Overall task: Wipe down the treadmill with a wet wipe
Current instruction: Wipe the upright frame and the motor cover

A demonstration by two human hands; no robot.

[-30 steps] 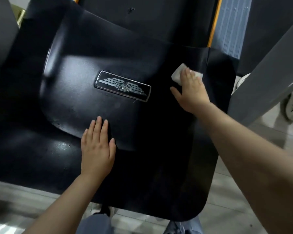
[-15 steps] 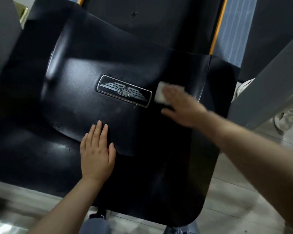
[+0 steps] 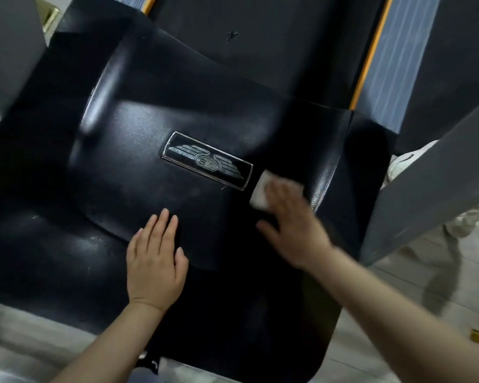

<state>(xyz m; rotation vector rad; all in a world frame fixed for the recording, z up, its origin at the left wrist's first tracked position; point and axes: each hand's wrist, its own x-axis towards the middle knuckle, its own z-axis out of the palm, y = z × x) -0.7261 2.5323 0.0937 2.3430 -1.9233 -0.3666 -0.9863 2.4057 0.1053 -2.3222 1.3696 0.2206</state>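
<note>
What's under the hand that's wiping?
A white wet wipe sticks out from under the right hand, on the black treadmill cover. The rest of the wipe is hidden.

My right hand (image 3: 291, 222) has drawn the wet wipe (image 3: 260, 193) down from the cover's far right edge to just beside the badge (image 3: 206, 160).

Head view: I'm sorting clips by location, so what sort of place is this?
Probably a gym or home workout room. A black treadmill motor cover with a winged badge, the belt edged by an orange strip, and a pale tiled floor.
</note>
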